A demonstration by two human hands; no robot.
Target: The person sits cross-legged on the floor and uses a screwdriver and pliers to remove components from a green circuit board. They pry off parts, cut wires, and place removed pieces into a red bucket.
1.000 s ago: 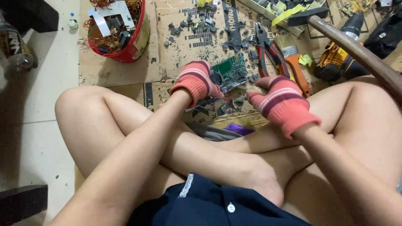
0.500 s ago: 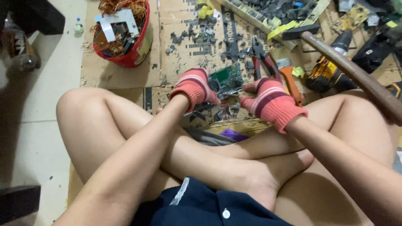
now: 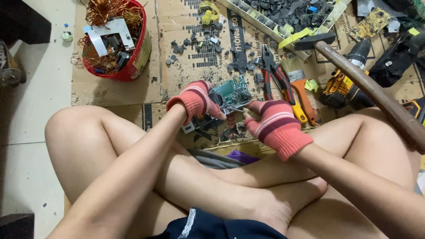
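A green circuit board (image 3: 232, 94) is being held over a sheet of cardboard (image 3: 119, 86) that is spread on the floor, near the middle of the sheet's near edge, just ahead of a person's crossed bare legs. The board is being gripped at its left end by the left hand (image 3: 195, 101), which is covered by a pink striped glove and is curled closed around it. The right hand (image 3: 270, 124), gloved the same way, is being kept just right of the board, its fingers bent inward around a thin metal tool (image 3: 235, 109) whose tip is touching the board's lower edge; how tightly the tool is being pinched cannot be told.

Toward the cardboard's far left corner, a red bucket (image 3: 133, 66) filled with tangled copper wire and metal scraps is being shown. Red-handled pliers (image 3: 274, 75) and a paintbrush (image 3: 301, 90) with an orange handle are lying just right of the board. A hammer (image 3: 367, 88) with a long wooden handle is leaning across the right side, above a yellow and black drill (image 3: 345, 84). A long tray (image 3: 283, 20) of dark parts is sitting along the far edge.
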